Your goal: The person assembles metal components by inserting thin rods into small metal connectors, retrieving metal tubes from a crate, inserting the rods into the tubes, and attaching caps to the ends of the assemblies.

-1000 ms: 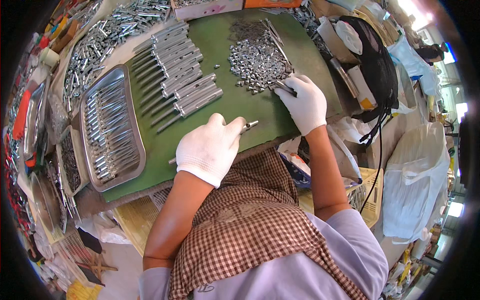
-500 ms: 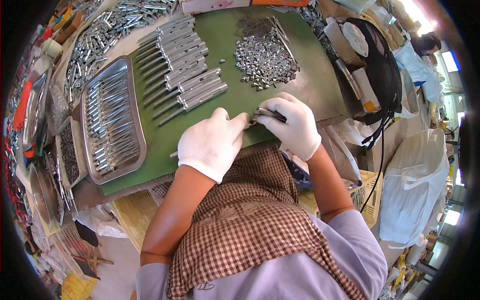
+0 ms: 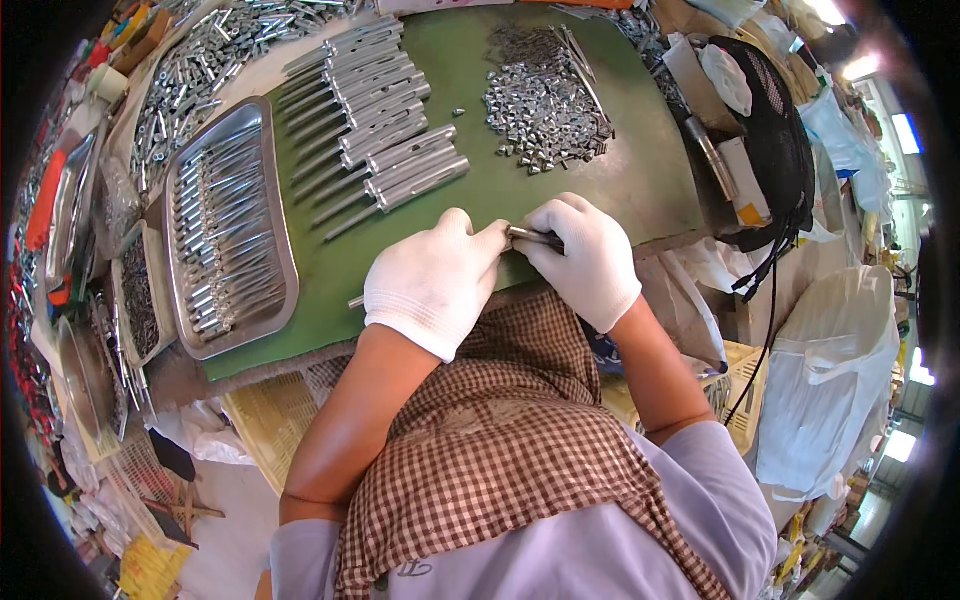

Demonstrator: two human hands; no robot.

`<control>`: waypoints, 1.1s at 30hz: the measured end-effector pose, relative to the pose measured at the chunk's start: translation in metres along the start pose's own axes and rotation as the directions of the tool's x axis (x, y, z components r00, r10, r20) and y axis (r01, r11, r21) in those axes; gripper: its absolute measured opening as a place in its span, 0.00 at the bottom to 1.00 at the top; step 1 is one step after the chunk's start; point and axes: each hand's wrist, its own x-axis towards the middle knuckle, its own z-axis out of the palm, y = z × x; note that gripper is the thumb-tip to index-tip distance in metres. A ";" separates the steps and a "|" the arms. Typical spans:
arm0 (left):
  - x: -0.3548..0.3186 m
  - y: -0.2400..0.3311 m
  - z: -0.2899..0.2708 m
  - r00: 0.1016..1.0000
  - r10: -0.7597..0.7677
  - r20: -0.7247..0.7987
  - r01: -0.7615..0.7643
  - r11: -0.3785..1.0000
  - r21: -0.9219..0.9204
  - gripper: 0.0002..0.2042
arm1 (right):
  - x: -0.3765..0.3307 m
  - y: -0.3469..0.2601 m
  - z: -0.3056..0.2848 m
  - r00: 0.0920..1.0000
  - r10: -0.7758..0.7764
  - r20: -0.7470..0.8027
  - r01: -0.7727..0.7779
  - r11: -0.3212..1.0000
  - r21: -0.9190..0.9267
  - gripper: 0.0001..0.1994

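My white-gloved left hand (image 3: 430, 275) is closed around a slim metal rod (image 3: 356, 302), whose end sticks out on the wrist side; the glove hides most of it. Facing it, my gloved right hand (image 3: 585, 255) pinches a short, dark grey metal piece (image 3: 535, 238) that points left to my left fingertips. Whether the two metal parts touch or join there is too small to tell. Both hands are above the near edge of a green mat (image 3: 520, 205). Beyond them, a row of silver rods with slotted sleeves (image 3: 410, 180) lies on the mat.
Small silver fittings (image 3: 545, 115) are heaped at the far right of the mat, beside dark thin pins (image 3: 525, 45). A metal tray (image 3: 288, 300) at left holds rows of slender parts. Loose metal sleeves (image 3: 210, 65) cover the far left. A black mesh bag (image 3: 765, 120) stands at right.
My right hand has tilted the dark metal piece flatter and brought it closer to my left fingertips. The left hand keeps its hold on the rod. The whole view has shifted slightly.
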 end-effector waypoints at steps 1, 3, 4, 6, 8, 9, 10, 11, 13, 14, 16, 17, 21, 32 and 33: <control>0.000 -0.001 0.000 1.000 0.001 0.001 -0.001 1.000 -0.001 0.09 | 0.001 -0.001 -0.002 0.999 0.032 0.038 -0.032 0.999 -0.010 0.08; 0.000 -0.002 0.000 0.997 0.040 0.058 -0.044 0.997 0.058 0.11 | 0.007 -0.001 -0.006 0.997 0.046 0.063 -0.046 0.999 -0.004 0.08; 0.000 -0.003 0.000 0.997 0.041 0.059 -0.045 0.997 0.058 0.11 | 0.009 0.000 -0.007 0.994 0.057 0.089 -0.057 0.998 0.001 0.09; 0.000 -0.003 -0.003 0.995 0.045 0.092 -0.052 0.996 0.068 0.12 | 0.010 0.007 -0.007 0.997 -0.003 0.079 0.000 0.999 0.037 0.10; 0.000 -0.002 -0.003 0.994 0.051 0.095 -0.058 0.996 0.068 0.11 | 0.012 0.007 -0.010 0.995 -0.071 0.071 0.065 0.995 0.075 0.10; 0.001 -0.002 -0.003 0.993 0.061 0.100 -0.068 0.995 0.068 0.11 | 0.014 0.003 -0.015 0.997 -0.018 0.077 -0.012 0.930 0.367 0.11; 0.001 -0.001 -0.004 0.993 0.060 0.102 -0.067 0.995 0.070 0.11 | 0.013 0.000 -0.016 0.994 0.036 0.099 -0.090 0.776 0.625 0.12; 0.001 -0.001 -0.004 0.993 0.059 0.102 -0.065 0.996 0.058 0.11 | 0.018 0.001 -0.011 0.991 0.061 0.123 -0.136 0.545 0.827 0.13; 0.002 0.001 -0.005 0.993 0.062 0.105 -0.067 0.997 0.049 0.11 | 0.029 -0.005 0.006 0.983 0.164 0.080 -0.093 0.071 0.993 0.12; 0.002 0.002 -0.007 0.990 0.051 0.129 -0.059 0.996 0.062 0.11 | 0.033 -0.007 0.009 0.994 0.107 0.027 -0.009 -0.165 0.986 0.19; 0.003 0.003 -0.008 0.987 0.037 0.154 -0.049 0.996 0.080 0.11 | 0.033 -0.011 0.017 0.974 0.225 0.004 0.033 -0.161 0.986 0.27; 0.003 0.003 -0.007 0.985 0.030 0.167 -0.046 0.995 0.087 0.11 | 0.032 -0.006 0.023 0.985 0.172 -0.018 0.057 -0.227 0.972 0.27; 0.005 0.004 -0.007 0.983 0.020 0.181 -0.038 0.994 0.099 0.10 | 0.030 -0.006 0.030 0.985 0.144 -0.091 0.123 -0.231 0.965 0.26; 0.014 0.004 -0.003 0.989 0.126 0.076 -0.141 0.964 0.226 0.09 | 0.034 0.007 0.030 0.985 0.155 -0.071 0.113 -0.280 0.953 0.25; 0.003 0.001 -0.007 0.995 0.089 0.035 -0.095 0.978 0.187 0.09 | 0.036 0.006 0.030 0.990 0.131 -0.058 0.106 -0.396 0.912 0.23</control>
